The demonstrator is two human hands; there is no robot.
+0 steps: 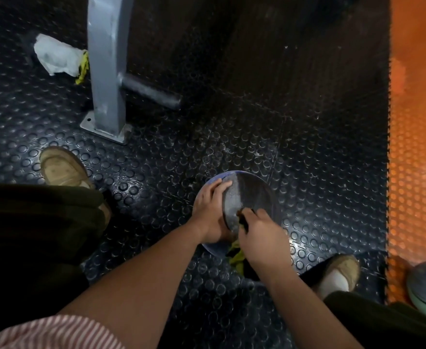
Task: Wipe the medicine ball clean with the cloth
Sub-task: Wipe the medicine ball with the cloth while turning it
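ball: medicine ball point(253, 197) sits on the studded black floor mat point(156, 167), between my view of the person's two shoes, roughly centre and slightly right.
left hand: left hand point(210, 212) lies on the ball's left flank, fingers laid out over the curve and pressing. It braces the ball and isn't gripping anything; thumb is hidden.
right hand: right hand point(262, 235) has its fingers curled round a bunched cloth point(237, 256), knuckles on the ball's near-right face. Yellow-green tail of the cloth hangs down on the near side, over the mat.
key relation: ball is directly far of both hands and touching both. It's round, so no long axis to line up with. The cloth hand is on the near side, so the far and right faces are what it hasn't reached from here. I'd judge the next stroke runs away from the body, over the top.
step: mid-wipe, I reckon. Can't tell how much is clean; surface is dim.
risk: ball may roll far or right under the push, since the only brace is on its left.
nearby: grey steel post point(106, 71) far left, well apart.
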